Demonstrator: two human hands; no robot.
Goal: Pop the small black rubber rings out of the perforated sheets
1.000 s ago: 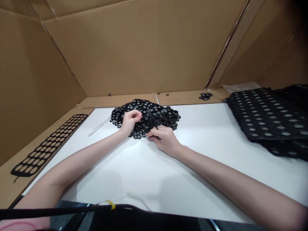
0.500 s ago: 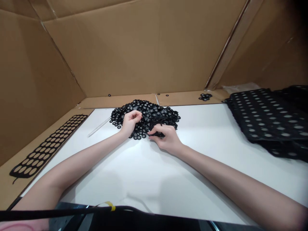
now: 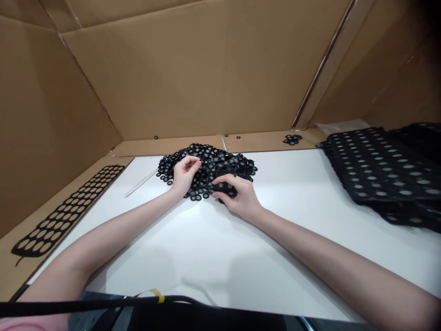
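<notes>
A heap of small black rings (image 3: pixel 206 151) lies on the white tabletop (image 3: pixel 193 248). Over the left part of the heap is my left hand (image 3: pixel 185 172), its thumb and index finger pinched close together; whatever sits between the tips is too small to make out. My right hand (image 3: pixel 237 191) rests at the heap's front right, with thumb and index finger apart and rings visible in the gap. No ring shows gripped in it.
A black perforated strip (image 3: pixel 65 214) lies on cardboard at the left. A thin white stick (image 3: pixel 141 182) lies beside the heap. Black perforated sheets (image 3: pixel 386 165) are stacked at the right. Several loose rings (image 3: pixel 292 139) lie at the back, before cardboard walls (image 3: pixel 193 69). A black cable (image 3: pixel 86 305) crosses the front.
My right thumb and index finger have spread from a near pinch. My left hand has shifted slightly left, still pinched.
</notes>
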